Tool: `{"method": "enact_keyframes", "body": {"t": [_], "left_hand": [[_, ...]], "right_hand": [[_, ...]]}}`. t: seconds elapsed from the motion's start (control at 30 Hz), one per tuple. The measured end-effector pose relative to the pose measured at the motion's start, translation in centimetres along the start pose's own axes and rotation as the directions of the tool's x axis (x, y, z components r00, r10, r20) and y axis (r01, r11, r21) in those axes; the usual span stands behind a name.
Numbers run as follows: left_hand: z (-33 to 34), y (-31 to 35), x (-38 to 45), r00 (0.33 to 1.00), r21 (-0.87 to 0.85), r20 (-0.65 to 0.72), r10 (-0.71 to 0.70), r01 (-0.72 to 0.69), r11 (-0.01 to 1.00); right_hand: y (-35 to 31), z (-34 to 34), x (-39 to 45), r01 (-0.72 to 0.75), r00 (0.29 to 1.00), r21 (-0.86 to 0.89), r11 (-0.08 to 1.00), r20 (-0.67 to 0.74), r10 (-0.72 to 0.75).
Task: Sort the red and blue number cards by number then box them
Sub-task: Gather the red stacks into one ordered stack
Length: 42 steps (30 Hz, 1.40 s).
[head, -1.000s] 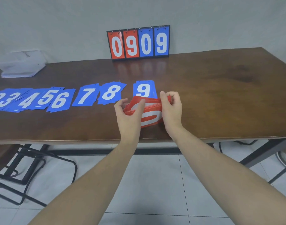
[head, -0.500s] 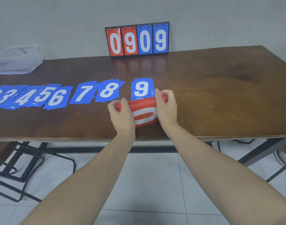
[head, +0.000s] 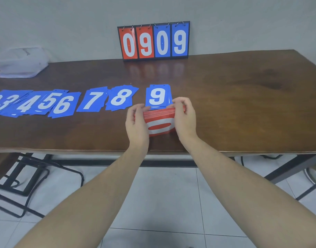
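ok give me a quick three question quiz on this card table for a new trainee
1. True or false: the left hand and right hand both grip the red card stack.
2. Which blue card lies just behind that stack? A) blue 7 card B) blue 9 card C) blue 6 card
3. Fill in: the scoreboard by the wall reads ____.

Key: 1 true; 2 B; 3 0909

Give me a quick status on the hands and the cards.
Left hand and right hand both grip the red stack at its ends, on the table. Blue cards lie in a row, 9 just behind the stack. Nothing in the way.
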State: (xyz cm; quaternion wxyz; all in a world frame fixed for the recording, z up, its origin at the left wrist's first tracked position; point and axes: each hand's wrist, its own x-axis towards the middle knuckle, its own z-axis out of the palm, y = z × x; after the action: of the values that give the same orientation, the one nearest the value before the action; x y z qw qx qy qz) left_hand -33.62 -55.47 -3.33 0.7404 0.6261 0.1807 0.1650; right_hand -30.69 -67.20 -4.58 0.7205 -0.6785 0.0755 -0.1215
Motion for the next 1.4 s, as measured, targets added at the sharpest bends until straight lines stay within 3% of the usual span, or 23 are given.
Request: {"method": "enact_keyframes", "body": {"t": [0.07, 0.23, 0.37, 0.53, 0.73, 0.87, 0.97, 1.07, 1.13, 1.27, 1.33, 1.4], "left_hand": [[-0.1, -0.1, 0.0, 0.999, 0.028, 0.040, 0.030, -0.031, 0.999], [-0.1, 0.2, 0.7, 0.995, -0.039, -0.086, 0.045, -0.048, 0.998], [0.0, 0.3, 0.9, 1.000, 0.102, -0.012, -0.016, 0.017, 0.995], [-0.7, 0.8, 0.8, 0.999, 0.150, -0.007, -0.040, 0.040, 0.988], [-3.2, 2.2, 1.1, 0.951, 0.318, 0.276, 0.141, -0.229, 0.920], [-6.4, 4.6, 3.8, 0.827, 0.405, 0.560, 0.047, -0.323, 0.855], [-8.4, 6.1, 6.4, 0.773, 0.501, 0.634, -0.004, -0.407, 0.764], [-10.2, 7.1, 9.2, 0.777, 0.539, 0.628, 0.026, -0.460, 0.705], [-11.6, 7.6, 11.2, 0.807, 0.546, 0.589, 0.042, -0.436, 0.715], [-14.9, 8.5, 15.3, 0.906, 0.457, 0.423, 0.013, -0.226, 0.860], [-16.2, 8.8, 17.3, 0.935, 0.374, 0.354, -0.034, -0.108, 0.921], [-17.3, 8.9, 19.3, 0.948, 0.281, 0.305, -0.094, 0.005, 0.960]], "right_hand": [[0.0, 0.0, 0.0, -0.012, 0.999, 0.013, 1.000, 0.032, 0.011], [0.5, 0.4, 0.3, -0.022, 0.999, -0.048, 0.999, 0.022, 0.023], [0.7, 0.3, 0.3, -0.042, 0.996, -0.112, 0.993, 0.070, 0.050], [0.0, 0.3, -0.4, 0.057, 0.998, -0.132, 0.990, 0.039, -0.052], [-1.4, 1.0, 1.2, 0.139, 0.990, -0.219, 0.966, 0.022, -0.138], [-3.3, 3.8, 2.4, 0.257, 0.965, -0.389, 0.885, 0.151, -0.214], [-4.9, 7.3, 2.6, 0.276, 0.959, -0.515, 0.812, 0.202, -0.198], [-6.0, 11.3, 3.1, 0.251, 0.964, -0.542, 0.802, 0.213, -0.158], [-6.5, 13.9, 3.5, 0.226, 0.970, -0.501, 0.836, 0.196, -0.145], [-6.4, 18.1, 4.0, 0.017, 0.987, -0.234, 0.972, 0.157, 0.021], [-5.6, 19.9, 4.1, -0.134, 0.954, -0.182, 0.974, 0.243, 0.176], [-4.6, 21.8, 4.5, -0.259, 0.877, -0.154, 0.954, 0.377, 0.299]]}}
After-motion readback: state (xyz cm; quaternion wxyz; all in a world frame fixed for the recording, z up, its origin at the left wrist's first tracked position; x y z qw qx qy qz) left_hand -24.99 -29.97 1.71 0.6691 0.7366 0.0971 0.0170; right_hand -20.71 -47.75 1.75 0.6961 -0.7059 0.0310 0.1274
